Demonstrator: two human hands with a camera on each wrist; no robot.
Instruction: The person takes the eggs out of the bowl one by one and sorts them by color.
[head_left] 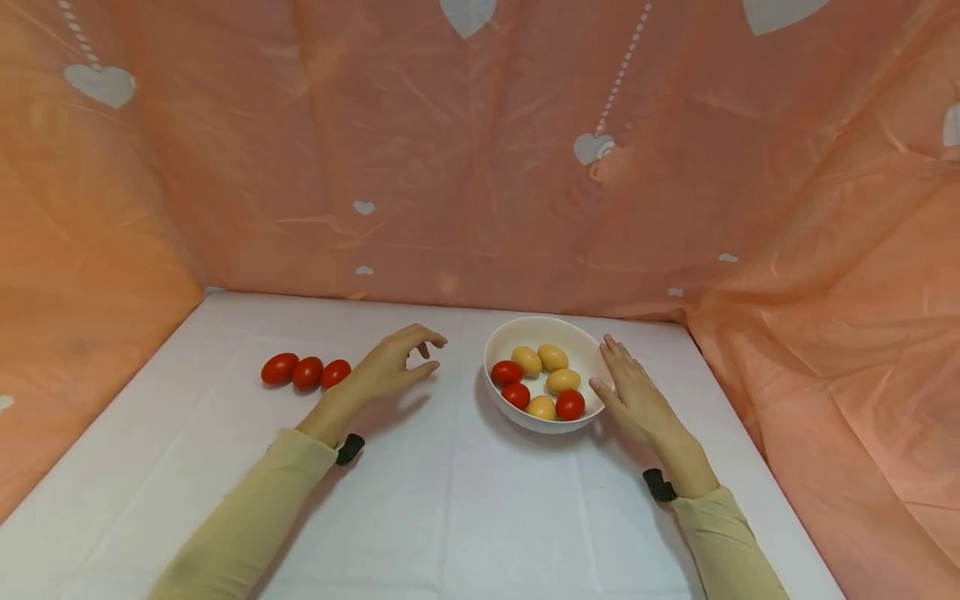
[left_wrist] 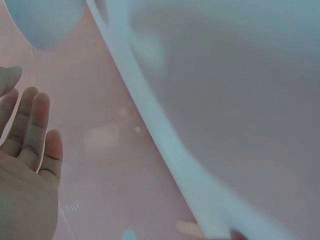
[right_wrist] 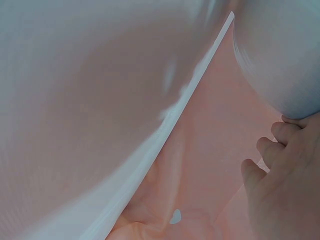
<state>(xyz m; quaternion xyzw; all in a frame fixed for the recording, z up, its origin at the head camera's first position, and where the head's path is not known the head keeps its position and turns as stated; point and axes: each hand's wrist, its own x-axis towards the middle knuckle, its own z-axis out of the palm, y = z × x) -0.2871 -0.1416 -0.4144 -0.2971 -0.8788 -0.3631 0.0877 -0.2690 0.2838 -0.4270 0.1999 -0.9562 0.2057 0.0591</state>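
Observation:
A white bowl (head_left: 512, 414) stands right of the middle of the table in the head view. In it lie several pale yellow egg-shaped pieces (head_left: 552, 357) and three glossy red ones (head_left: 570, 404). My right hand (head_left: 637, 400) rests against the bowl's right side, fingers fairly straight, thumb at the rim. The right wrist view shows its fingers beside the bowl's outer wall (right_wrist: 280, 65). Between the bowl and three red egg-shaped pieces (head_left: 307, 374) in a row, my left hand (head_left: 386, 367) is held with loosely bent fingers, thumb apart, nothing in its grasp. Its forearm partly covers the rightmost red piece.
A white cloth covers the table (head_left: 450, 517). Orange-pink fabric (head_left: 450, 167) with pale hearts hangs at the back and both sides. Each wrist wears a black band (head_left: 350, 449).

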